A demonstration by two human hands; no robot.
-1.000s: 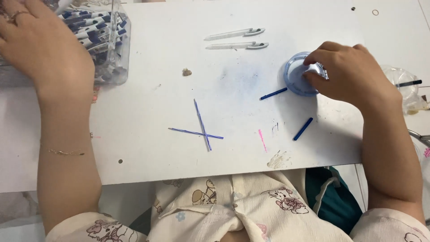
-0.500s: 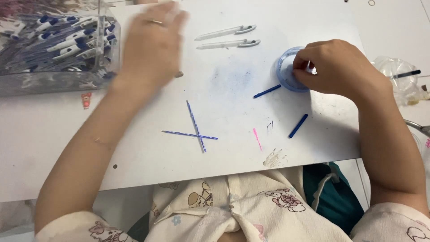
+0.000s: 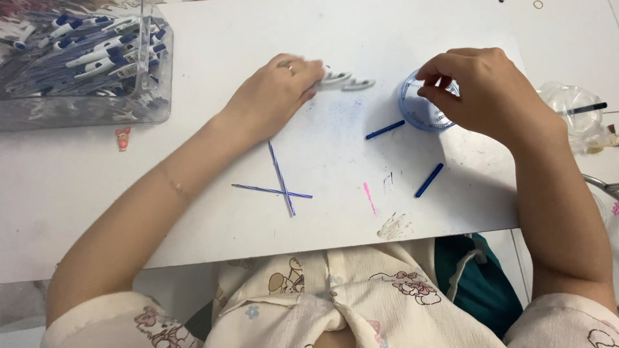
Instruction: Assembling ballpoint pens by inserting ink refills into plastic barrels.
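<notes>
Head view shows the left hand (image 3: 274, 96) stretched across the white table (image 3: 400, 32), its fingertips laid on the near ends of two white pen barrels (image 3: 345, 80) that lie side by side just beyond them. The fingers are flat and blurred, so I cannot tell whether they have closed on a barrel or only touch it. To my eye this is the pick-up step: a barrel is being taken for fitting. Lifting one would call for a pinch on a single barrel, without dragging its neighbour along.

Off to the right of that hand, the right hand (image 3: 480, 90) sits curled over a small round blue dish (image 3: 419, 109), thumb and forefinger pinched narrow inside it. What they grip is too small to make out.

Counting outward: two white barrels; one blue dish; two short dark-blue pieces, one (image 3: 385, 130) just left of the right hand and one (image 3: 429, 180) below it toward the person. Two thin blue ink refills (image 3: 282, 179) lie crossed below the left wrist. One pink sliver (image 3: 369, 198) rests between the refills and the lower blue piece.

Far to the left of the left arm stands a clear plastic bin (image 3: 84, 106) heaped with white-and-blue pens, too many to count. Beneath it lies one tiny red-and-pink figure (image 3: 122, 138).
</notes>
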